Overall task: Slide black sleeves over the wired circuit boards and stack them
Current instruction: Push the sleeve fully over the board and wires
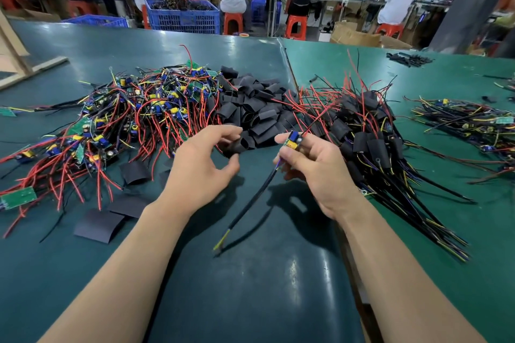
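Observation:
My right hand (315,167) pinches a small circuit board (292,142) with blue and yellow parts; its black cable (250,206) hangs down toward me. My left hand (200,164) has its fingers curled around a black sleeve (237,146) at the near edge of the heap of loose black sleeves (256,108). To the left sprawls a pile of bare boards with red and black wires (125,114). To the right lies a stack of sleeved boards (367,136), cables fanned toward me.
Flat black sleeves (99,225) lie near my left forearm. Another bundle of wired boards (468,122) sits at the far right. The green mat's seam (289,69) runs down the middle. Seated people, blue crates (184,15) and orange stools stand beyond the table.

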